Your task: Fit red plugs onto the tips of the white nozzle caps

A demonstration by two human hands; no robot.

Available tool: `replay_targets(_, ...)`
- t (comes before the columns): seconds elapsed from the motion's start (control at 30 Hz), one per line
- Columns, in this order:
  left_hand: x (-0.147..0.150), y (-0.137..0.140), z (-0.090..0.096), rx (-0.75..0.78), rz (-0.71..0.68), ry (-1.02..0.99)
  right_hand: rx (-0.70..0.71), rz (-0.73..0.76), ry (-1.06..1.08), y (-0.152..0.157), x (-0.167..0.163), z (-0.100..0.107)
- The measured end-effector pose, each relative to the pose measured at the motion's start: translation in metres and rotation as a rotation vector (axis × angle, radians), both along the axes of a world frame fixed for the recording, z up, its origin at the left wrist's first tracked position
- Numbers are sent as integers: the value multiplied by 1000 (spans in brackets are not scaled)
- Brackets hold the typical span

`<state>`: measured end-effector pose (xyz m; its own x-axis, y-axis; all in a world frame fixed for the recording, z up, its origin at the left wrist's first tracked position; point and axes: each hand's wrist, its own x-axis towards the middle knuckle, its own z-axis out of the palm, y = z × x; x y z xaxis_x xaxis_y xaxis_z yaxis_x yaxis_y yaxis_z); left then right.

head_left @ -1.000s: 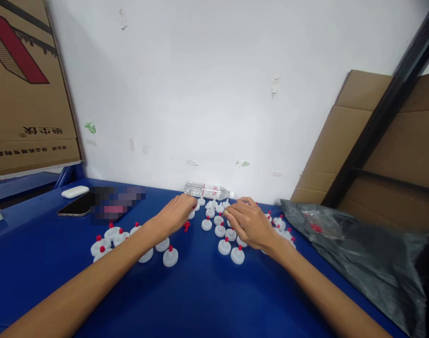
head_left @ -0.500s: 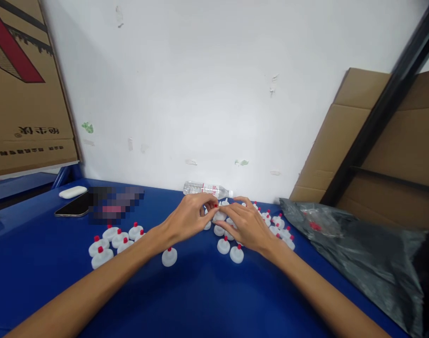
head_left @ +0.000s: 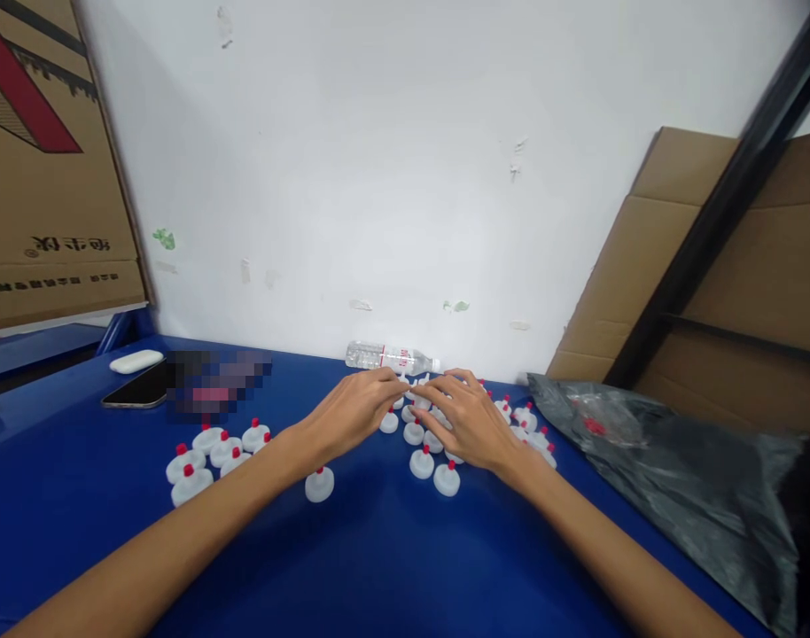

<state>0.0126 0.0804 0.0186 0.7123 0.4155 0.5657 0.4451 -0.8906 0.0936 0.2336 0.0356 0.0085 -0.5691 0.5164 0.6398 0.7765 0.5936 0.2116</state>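
My left hand (head_left: 355, 406) has its fingertips pinched together above a group of white round bottle caps with nozzles; what lies between those fingertips is hidden. Facing it, my right hand (head_left: 468, 416) curves its thumb and fingers around a white nozzle cap (head_left: 421, 402), mostly covered by the fingers. The fingertips of both hands nearly meet. Below them stand several white caps with red tips, among them a front cap (head_left: 422, 462) and a nearby cap (head_left: 447, 479). Beside my left forearm is a single red-tipped cap (head_left: 319, 485).
A cluster of red-tipped caps (head_left: 192, 485) stands at the left on the blue table (head_left: 378, 567). A clear bottle (head_left: 385, 357) lies along the wall. A phone (head_left: 136, 390) and a white case (head_left: 136, 361) are at far left. A grey plastic bag (head_left: 677, 487) covers the right side.
My left hand's fingers have shifted slightly and straightened over the fingertips, hiding the red tip seen before. My right hand has barely moved. The caps on the table stand where they were.
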Motion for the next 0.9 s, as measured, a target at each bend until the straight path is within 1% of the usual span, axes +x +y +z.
replay_targets(0.13,-1,-2,3,50,16,54,-8,-13,-11,-1,0,0)
replay_targets(0.27,-1,-2,1,104,48,95,-25,-6,-42,0,0,0)
replay_targets(0.4,-2,-1,-3,116,79,75,-38,4,-91,-1,-1,1)
replay_targets(0.5,-3,1,-3,121,55,31,-20,-10,-102,-2,-2,3)
replay_targets(0.63,-2,2,-1,107,28,-6,18,-19,-125,-3,-3,5)
replay_targets(0.8,0,0,-1,47,111,14,54,-20,-105,-4,-3,4)
replay_targets(0.9,1,0,-4,6,96,50,72,-16,-113,-5,-3,4)
